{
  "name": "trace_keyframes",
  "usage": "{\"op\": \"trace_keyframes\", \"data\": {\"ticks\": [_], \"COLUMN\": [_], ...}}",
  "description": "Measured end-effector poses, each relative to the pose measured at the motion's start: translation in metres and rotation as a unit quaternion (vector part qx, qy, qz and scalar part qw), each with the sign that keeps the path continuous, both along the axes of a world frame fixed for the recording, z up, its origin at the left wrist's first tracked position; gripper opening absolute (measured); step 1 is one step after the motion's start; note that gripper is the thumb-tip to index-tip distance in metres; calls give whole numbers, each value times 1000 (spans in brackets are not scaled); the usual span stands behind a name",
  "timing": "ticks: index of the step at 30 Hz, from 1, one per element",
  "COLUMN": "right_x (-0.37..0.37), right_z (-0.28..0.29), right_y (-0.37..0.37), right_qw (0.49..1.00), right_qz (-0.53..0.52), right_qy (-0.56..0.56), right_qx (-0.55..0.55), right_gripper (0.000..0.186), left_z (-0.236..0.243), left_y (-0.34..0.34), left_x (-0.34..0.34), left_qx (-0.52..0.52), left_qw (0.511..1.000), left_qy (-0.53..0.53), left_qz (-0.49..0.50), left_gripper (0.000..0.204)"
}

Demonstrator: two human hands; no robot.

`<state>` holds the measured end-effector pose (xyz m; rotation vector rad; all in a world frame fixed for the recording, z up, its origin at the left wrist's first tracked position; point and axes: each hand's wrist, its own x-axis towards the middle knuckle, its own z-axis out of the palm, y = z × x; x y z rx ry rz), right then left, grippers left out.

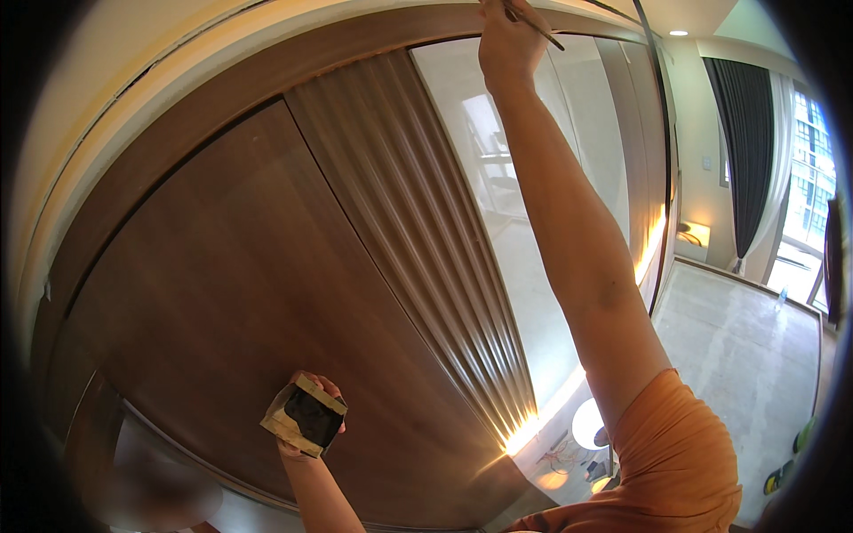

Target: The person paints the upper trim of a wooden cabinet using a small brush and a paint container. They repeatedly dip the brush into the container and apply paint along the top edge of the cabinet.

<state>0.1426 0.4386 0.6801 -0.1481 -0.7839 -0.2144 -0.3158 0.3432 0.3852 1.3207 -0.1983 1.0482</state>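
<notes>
My right arm is stretched up to the top edge of the wooden wall unit, where my right hand (513, 49) is closed on a thin brush (549, 39). Its slim dark handle sticks out from the fingers; the bristle end cannot be made out. Low in front of the brown wood panel (222, 266), my left hand (330, 388) is wrapped round a small cut-down carton (308, 380). The carton has tan walls and a black inside, and its open top faces me. The brown top trim (373, 34) lies beside my right hand.
Right of the panel come a ribbed brown strip (400, 178) and a glossy pale panel (471, 124), with a lit strip along their lower edge. A round white lamp (588, 423) glows below. Dark curtains (745, 133) hang by a window at far right, above grey flooring (729, 346).
</notes>
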Motion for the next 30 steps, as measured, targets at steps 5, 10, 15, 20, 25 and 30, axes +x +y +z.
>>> {"op": "trace_keyframes", "data": {"ticks": [5,10,15,20,25,30], "right_x": [-31,-71,-97,-113,-132,-134], "right_z": [-7,-13,-29,-108,-191,-215], "right_y": [-13,-33,-54,-89,-131,-160], "right_qw": [999,993,990,977,934,828], "right_qz": [4,52,90,183,276,422], "right_qy": [-46,-103,-104,-108,-224,-346], "right_qx": [-5,17,33,-23,-44,-127], "right_gripper": [23,21,16,19,16,14], "left_z": [-2,-1,-1,-2,-1,-2], "left_y": [1,2,0,3,2,-1], "left_x": [-2,-2,-2,-3,0,7], "left_qx": [0,14,28,42,59,68], "left_qw": [1000,1000,999,998,996,996], "left_qy": [3,15,24,23,21,-12], "left_qz": [8,15,37,44,63,60], "left_gripper": [92,94,93,95,92,92]}}
